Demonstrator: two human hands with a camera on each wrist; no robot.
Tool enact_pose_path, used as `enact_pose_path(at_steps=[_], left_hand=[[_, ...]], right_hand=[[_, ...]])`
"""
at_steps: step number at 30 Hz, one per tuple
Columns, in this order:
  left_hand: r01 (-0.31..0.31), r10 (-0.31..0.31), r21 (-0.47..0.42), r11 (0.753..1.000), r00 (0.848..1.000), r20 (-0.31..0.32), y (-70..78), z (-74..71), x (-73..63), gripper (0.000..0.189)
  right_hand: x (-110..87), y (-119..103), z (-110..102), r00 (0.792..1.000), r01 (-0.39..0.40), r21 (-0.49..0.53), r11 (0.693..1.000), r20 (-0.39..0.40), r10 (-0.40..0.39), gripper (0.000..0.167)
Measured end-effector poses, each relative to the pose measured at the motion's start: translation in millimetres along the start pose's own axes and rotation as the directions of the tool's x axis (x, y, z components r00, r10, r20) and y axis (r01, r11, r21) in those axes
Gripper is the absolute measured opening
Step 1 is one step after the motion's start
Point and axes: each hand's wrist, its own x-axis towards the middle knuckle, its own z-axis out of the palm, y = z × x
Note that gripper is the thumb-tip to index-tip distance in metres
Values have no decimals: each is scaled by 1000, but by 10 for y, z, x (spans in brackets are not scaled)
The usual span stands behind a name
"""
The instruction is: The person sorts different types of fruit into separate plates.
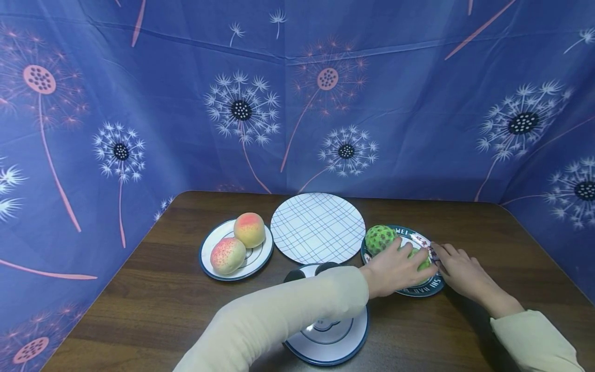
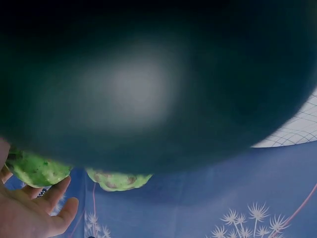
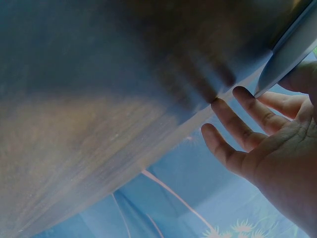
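Note:
My left hand (image 1: 394, 268) reaches across to the right-hand plate and grips a green, bumpy custard apple (image 1: 422, 260). Its fingers curl round the fruit, hiding much of it; the left wrist view also has this custard apple (image 2: 37, 168) in the hand. A second custard apple (image 1: 380, 238) sits on the same plate, left of my fingers. The plate (image 1: 420, 292) has a dark patterned rim with lettering. At its right edge my right hand (image 1: 467, 273) holds the rim, thumb over the inner side and fingertips along the outer edge, as the right wrist view shows.
Two peaches (image 1: 228, 256) lie on a blue-rimmed plate (image 1: 216, 274) at left. A white round mat with blue crossed lines (image 1: 318, 227) lies at the back middle. Under my left sleeve, a front plate (image 1: 325, 351) carries dark round objects (image 1: 327, 267), partly hidden. A patterned cloth hangs behind.

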Motion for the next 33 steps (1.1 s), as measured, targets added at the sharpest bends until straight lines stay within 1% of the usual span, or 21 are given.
enact_pose_path(at_steps=[5,10,14,22,33], left_hand=[[-19,19,7,1000,1000,6,29,36,-6,63],[-30,30,4,1000,1000,8,37,46,-7,65],[-39,38,7,999,999,21,33,45,-2,67],[-49,49,13,999,998,49,23,44,12,71],[-60,60,-2,998,997,42,27,60,-21,78]], right_hand=[[0,4,5,1000,-3,1,1000,-1,3,50],[-3,-1,8,1000,2,-1,1000,-10,-2,50],[-4,-11,6,1000,7,2,1000,-14,-7,50],[8,-3,-19,1000,-4,1,1000,10,4,50],[11,-8,-14,1000,-10,-3,1000,25,10,52]])
